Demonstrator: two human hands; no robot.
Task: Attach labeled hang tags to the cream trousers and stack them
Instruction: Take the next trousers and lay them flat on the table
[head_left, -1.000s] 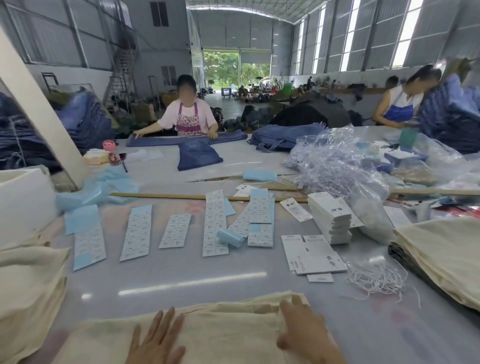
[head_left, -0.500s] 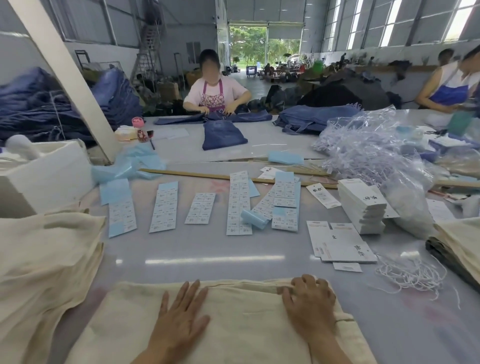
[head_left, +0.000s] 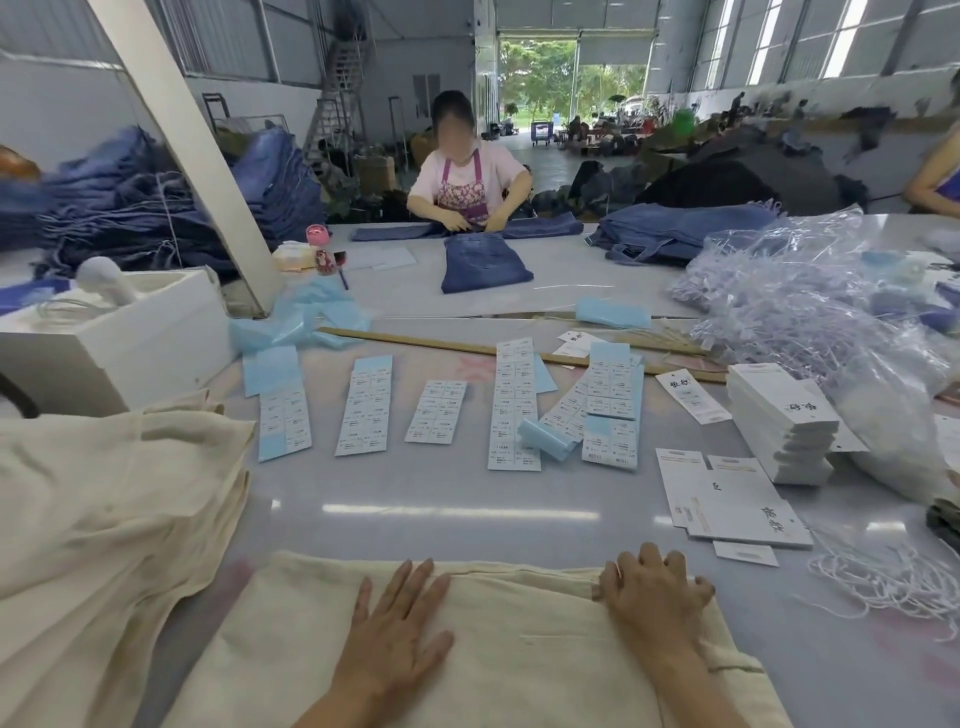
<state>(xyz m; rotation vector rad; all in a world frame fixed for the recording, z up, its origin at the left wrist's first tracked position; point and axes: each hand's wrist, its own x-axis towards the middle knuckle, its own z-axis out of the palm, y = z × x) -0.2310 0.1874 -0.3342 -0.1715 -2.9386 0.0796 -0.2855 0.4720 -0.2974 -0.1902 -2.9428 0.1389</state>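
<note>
Trousers (head_left: 519, 649) in cream cloth lie flat on the grey table (head_left: 441, 519) right under my camera, waistband edge pointing away from me. My left hand (head_left: 400, 629) rests palm down on the cloth with its fingers straight and spread, holding nothing. My right hand (head_left: 652, 590) sits at the far right corner of the same pair, its fingers curled over the top edge of the fabric, gripping it. To my left I see a stack of cream trousers (head_left: 104, 519), folded and piled, just beside the pair under my hands. Ahead of me, sticker sheets (head_left: 363, 408) lie in a row across the table, white labels on pale blue backing. To the right of them a stack of hang tags (head_left: 779, 421) stands, and nearer me a few loose hang tags (head_left: 737, 501) lie flat, overlapping. White strings (head_left: 883, 577) lie tangled by the right edge. Across the table another person (head_left: 467, 176) handles blue jeans (head_left: 483, 260).
</note>
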